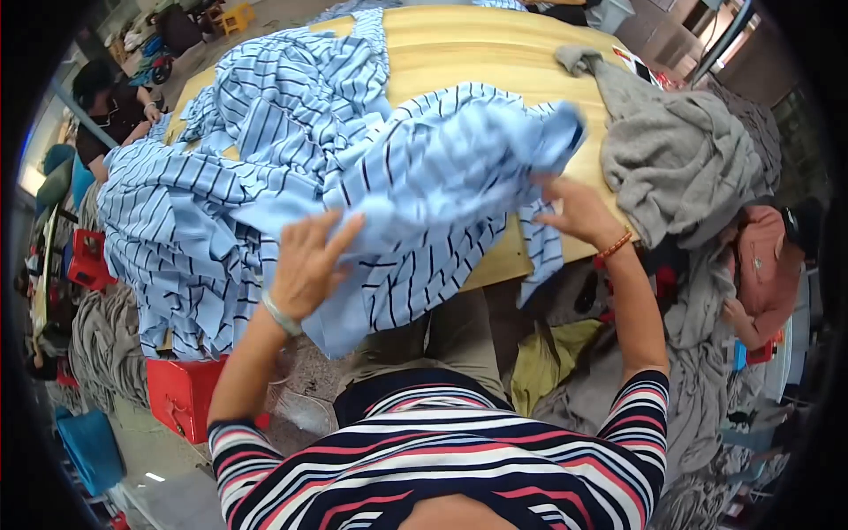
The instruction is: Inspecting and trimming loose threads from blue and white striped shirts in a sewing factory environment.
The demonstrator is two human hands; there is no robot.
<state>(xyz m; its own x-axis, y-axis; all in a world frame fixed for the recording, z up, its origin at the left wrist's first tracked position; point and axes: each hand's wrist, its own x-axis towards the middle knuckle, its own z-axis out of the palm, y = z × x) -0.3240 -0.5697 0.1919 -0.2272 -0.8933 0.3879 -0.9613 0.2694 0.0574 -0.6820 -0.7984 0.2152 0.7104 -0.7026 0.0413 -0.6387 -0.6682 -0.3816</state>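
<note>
A light blue cloth with dark stripes (433, 168) lies bunched across the front of the table, its upper folds smeared by motion. My left hand (307, 265) rests against its near left part, thumb and fingers apart. At the cloth's right end, my right hand (579, 212) has its fingers and thumb closed on the edge; its fingertips are partly hidden. A loose flap of the same cloth (541, 252) hangs over the table edge beneath that hand. More striped blue fabric (283, 88) is heaped at the far left, running down over the table's left side.
The table (477, 44) has a yellowish wood top. Grey knit fabric (676, 150) is piled on its right. A red stool (181, 397) stands at lower left, and yellow-green cloth (552, 358) lies below the front edge. Other people sit at left (110, 119) and right (768, 269).
</note>
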